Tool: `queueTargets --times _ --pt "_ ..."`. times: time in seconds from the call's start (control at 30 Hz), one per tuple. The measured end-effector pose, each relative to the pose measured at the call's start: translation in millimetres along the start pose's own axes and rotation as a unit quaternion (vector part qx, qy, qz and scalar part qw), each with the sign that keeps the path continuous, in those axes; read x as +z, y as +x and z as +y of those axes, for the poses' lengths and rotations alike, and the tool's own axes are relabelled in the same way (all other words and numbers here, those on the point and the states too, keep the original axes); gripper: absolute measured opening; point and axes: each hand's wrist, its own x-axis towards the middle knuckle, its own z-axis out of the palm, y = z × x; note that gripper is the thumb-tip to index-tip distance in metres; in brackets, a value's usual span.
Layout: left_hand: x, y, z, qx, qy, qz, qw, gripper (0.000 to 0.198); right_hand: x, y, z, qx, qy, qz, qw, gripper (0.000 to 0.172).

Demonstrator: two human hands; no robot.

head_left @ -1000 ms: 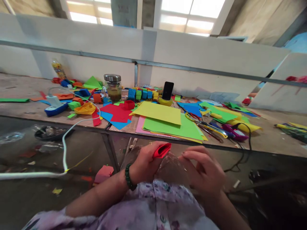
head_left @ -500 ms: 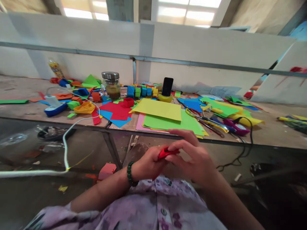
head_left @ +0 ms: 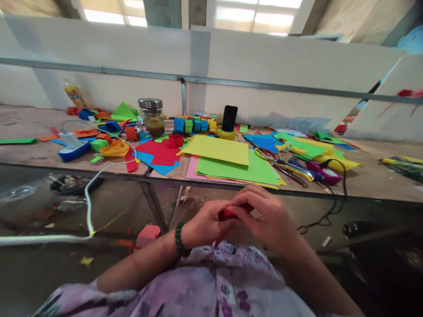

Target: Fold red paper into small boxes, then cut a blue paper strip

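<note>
Here we see both hands brought together low in front of the body, below the near edge of the table. The left hand, with a green bead bracelet at the wrist, and the right hand are both closed on a small folded piece of red paper, pinching it from either side. The paper sits right between the fingertips and touches both hands, so neither is nearer than the other. The fingers cover most of it, and we cannot tell which way its long side runs. Up on the table, well apart from the hands, a yellow sheet lies on a green sheet. Scissors lie to their right, and a jar and a phone stand farther back.
</note>
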Motion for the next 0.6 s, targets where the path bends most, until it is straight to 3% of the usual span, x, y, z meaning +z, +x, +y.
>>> queueTargets --times 0.13,0.23,0.3,0.43,0.6 --pt "-5.3 0 4 0.009 0.006 0.155 0.988 0.019 1 -2 4 0.012 -0.014 0.025 1.0 0.004" --pt "-9.2 -3 5 0.007 -0.017 0.201 0.979 0.014 3 -7 4 0.069 0.02 0.068 0.995 0.037" --pt "-10.4 -5 4 0.006 -0.04 0.225 0.974 0.012 4 -11 4 0.114 0.059 0.079 0.989 0.045" --pt "-10.0 -9 2 0.008 -0.048 0.224 0.973 0.013 6 -19 7 0.145 0.143 0.071 0.977 0.017" --pt "-9.5 -14 -1 0.044 -0.01 0.186 0.981 0.017 10 -28 12 0.127 0.163 0.078 0.975 0.014"
